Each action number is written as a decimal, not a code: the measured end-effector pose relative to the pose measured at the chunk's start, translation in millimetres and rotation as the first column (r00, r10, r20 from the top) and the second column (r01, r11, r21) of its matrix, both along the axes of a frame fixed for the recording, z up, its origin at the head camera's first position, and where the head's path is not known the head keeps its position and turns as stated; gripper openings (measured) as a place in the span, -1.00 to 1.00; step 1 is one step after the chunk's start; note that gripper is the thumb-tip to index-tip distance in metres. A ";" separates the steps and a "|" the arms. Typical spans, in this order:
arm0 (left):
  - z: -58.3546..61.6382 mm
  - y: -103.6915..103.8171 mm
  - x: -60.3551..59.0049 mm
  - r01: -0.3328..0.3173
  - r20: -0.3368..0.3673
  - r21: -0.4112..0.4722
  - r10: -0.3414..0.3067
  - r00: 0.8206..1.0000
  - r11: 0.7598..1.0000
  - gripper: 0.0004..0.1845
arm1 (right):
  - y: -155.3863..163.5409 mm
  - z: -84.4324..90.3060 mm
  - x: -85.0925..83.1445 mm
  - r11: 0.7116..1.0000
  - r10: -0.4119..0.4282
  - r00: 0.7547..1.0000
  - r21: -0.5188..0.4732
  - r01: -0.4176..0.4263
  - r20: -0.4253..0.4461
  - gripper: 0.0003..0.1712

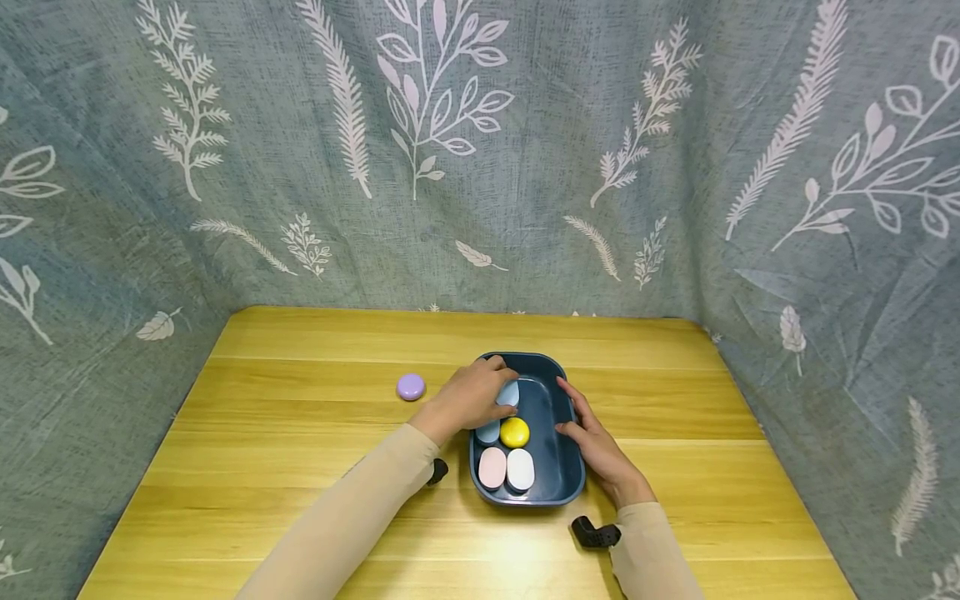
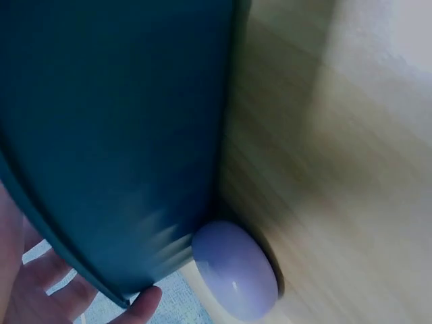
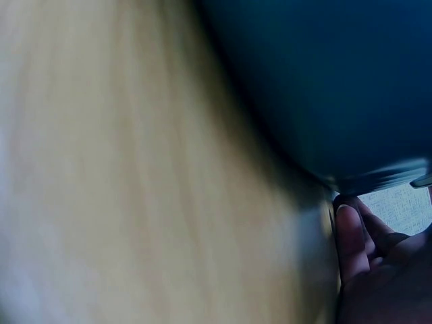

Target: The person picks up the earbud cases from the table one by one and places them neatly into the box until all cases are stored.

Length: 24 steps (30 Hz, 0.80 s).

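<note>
Purple disc (image 1: 410, 387) sits alone on the table (image 1: 300, 433), well left of the dark blue tray (image 1: 558, 487). Left hand (image 1: 471, 397) curls over a pale blue case (image 1: 509, 392) inside the tray, gripping it, just above the yellow (image 1: 514, 432), pink (image 1: 492, 467) and white (image 1: 521, 469) pieces. Right hand (image 1: 596, 446) rests with relaxed fingers against the tray's right rim.
</note>
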<state>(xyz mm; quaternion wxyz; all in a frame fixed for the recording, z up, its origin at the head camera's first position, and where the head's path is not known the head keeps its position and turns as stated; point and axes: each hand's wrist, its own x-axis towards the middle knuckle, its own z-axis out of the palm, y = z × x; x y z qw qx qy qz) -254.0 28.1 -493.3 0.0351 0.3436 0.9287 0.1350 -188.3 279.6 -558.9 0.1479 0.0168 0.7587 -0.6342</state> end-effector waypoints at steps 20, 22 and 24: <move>-7.3 10.3 0.6 -0.049 -0.014 -0.045 0.049 0.999 0.998 -0.39 | -0.4 0.8 -0.3 1.000 0.007 1.000 -0.025 -0.006 0.014 -0.12; -7.9 10.9 0.0 -0.049 -0.012 -0.050 0.048 0.999 0.998 -0.39 | 0.1 1.1 -0.2 1.000 0.010 1.000 -0.019 -0.009 0.010 -0.12; -8.9 11.7 -0.4 -0.050 -0.011 -0.058 0.050 0.999 0.997 -0.38 | 0.2 1.4 -0.1 1.000 0.008 1.000 -0.015 -0.008 0.009 -0.12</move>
